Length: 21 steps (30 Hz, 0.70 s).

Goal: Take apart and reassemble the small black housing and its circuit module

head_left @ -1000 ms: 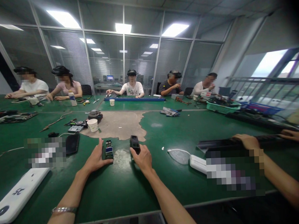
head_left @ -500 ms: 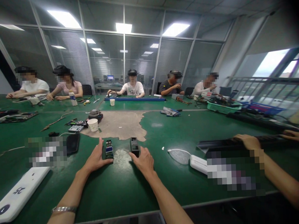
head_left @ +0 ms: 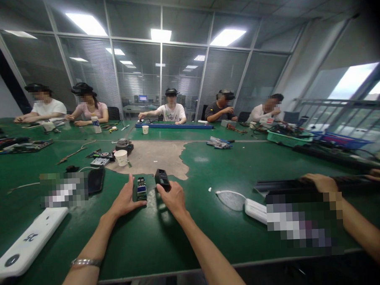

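Note:
My left hand [head_left: 125, 198] rests on the green table, thumb and fingers spread wide around the left side of a small electronic module. That module [head_left: 141, 189] stands on the table with a blue part and a green circuit board showing. It sits close to my thumb, and whether they touch I cannot tell. My right hand [head_left: 172, 198] grips a black plastic housing [head_left: 162, 178] between thumb and fingers. The housing is tilted to the left, with openings in its face, just right of the module.
A paper cup [head_left: 121, 157] and loose electronic parts lie ahead on the left. A black phone [head_left: 96, 180] and a white power bank-like device [head_left: 30, 242] lie left. At right, another person's hand [head_left: 320, 181] holds a long black part [head_left: 280, 187]. Several people sit across the table.
My right hand has moved left with the black housing and tilted it toward the module. My left hand stays beside the module. The whole view has shifted slightly.

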Tool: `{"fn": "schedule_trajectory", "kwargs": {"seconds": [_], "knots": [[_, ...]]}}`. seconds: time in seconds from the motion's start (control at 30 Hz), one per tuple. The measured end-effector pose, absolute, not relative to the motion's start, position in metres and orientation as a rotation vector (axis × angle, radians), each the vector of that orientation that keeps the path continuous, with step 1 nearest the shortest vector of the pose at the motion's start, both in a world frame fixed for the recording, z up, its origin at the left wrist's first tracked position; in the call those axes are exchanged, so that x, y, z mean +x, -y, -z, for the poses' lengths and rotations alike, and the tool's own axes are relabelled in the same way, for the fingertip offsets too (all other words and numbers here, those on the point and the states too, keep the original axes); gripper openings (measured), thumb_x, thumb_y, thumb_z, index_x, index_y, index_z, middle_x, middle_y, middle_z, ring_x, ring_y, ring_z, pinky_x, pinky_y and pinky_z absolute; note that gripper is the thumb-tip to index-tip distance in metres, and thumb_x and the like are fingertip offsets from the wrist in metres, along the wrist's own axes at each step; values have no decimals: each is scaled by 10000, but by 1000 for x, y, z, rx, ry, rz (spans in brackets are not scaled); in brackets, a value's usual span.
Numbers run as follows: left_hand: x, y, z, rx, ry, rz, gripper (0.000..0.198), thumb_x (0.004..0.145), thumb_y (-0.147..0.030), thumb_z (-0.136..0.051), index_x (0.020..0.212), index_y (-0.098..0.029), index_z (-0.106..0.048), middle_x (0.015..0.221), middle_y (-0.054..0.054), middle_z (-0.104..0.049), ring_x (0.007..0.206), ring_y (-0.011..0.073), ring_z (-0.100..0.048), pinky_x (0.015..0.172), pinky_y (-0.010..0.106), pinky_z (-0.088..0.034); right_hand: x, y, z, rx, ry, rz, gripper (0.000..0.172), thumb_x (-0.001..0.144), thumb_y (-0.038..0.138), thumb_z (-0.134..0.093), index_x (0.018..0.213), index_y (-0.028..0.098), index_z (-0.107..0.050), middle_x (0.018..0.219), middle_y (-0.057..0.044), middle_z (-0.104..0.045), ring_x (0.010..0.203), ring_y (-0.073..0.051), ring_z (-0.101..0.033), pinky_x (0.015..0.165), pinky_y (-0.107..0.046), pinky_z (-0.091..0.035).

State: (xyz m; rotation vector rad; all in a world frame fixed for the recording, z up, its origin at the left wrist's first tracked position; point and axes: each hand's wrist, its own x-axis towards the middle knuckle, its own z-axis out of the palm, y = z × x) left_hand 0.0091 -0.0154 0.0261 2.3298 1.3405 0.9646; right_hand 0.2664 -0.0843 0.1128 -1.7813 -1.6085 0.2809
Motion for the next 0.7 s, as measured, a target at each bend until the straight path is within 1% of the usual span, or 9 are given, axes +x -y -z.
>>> {"fn": "schedule_trajectory", "kwargs": {"seconds": [0.13,0.23,0.4,0.57,0.7], "knots": [[9,15,-26,2330,-1318,-985,1430,779,-597,-874,1688,-156,137,1675,300,-337,1556,460,-349,1230,631,-351,233,78,-127,-1705,1625,-314,384,947,536,-690,1022,169,-772,1049,-124,-759,992,-239,-716,860,-282,-496],[10,16,-26,2331,-1325,-986,1418,788,-574,-867,1685,-164,152,1686,303,-304,1562,460,-335,1225,640,-355,212,76,-132,-1705,1656,-331,407,937,551,-688,1024,164,-777,1046,-133,-765,988,-249,-725,862,-294,-507],[11,17,-26,2314,-1309,-1022,1401,779,-541,-874,1691,-175,126,1705,294,-262,1568,465,-318,1244,649,-322,193,76,-131,-1778,1688,-348,429,919,563,-692,1039,160,-775,1067,-147,-765,984,-273,-743,853,-324,-526],[11,17,-23,2316,-1277,-1042,1410,780,-510,-869,1681,-151,154,1698,314,-263,1568,461,-322,1243,637,-328,185,72,-130,-1818,1718,-348,460,916,578,-691,1069,152,-773,1084,-168,-765,997,-292,-751,849,-343,-536],[9,15,-19,2326,-1250,-1072,1344,805,-472,-827,1687,-149,135,1696,306,-275,1565,453,-334,1241,637,-333,182,72,-125,-1865,1741,-353,465,906,567,-711,1078,139,-770,1115,-186,-758,1025,-310,-748,884,-367,-534]]}}
